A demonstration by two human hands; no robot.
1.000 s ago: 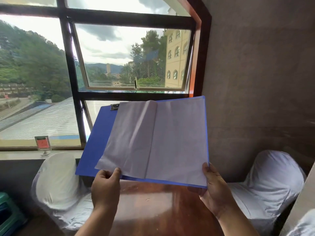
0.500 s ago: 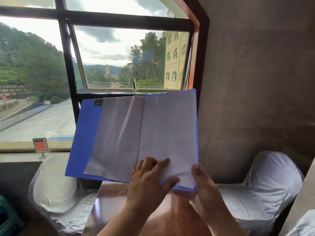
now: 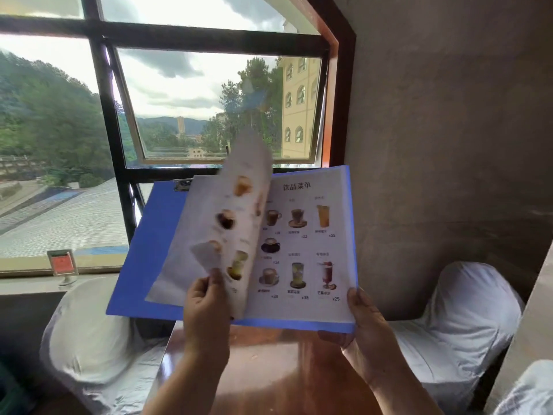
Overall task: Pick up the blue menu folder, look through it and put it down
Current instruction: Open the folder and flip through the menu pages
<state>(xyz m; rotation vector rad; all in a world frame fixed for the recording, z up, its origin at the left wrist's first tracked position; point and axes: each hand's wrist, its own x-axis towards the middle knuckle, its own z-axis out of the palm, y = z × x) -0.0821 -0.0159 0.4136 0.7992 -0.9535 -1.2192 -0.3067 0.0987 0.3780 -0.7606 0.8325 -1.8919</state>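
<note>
Above the wooden table (image 3: 269,369), our left hand (image 3: 206,307) pinches a limp page (image 3: 239,211) mid-turn; our right hand (image 3: 363,322) clamps the blue menu folder (image 3: 149,250) at its lower right corner. We judge it light, floppy: support both bottom edges.

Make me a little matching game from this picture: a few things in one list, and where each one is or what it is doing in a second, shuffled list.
Things
1. left hand
2. right hand
3. blue menu folder
4. red sign

Places or states
A. standing on the window sill
B. pinching a page that is mid-turn
C. held open in the air above the wooden table
D. gripping the folder's lower right corner

Pairs: 1-B, 2-D, 3-C, 4-A
</note>
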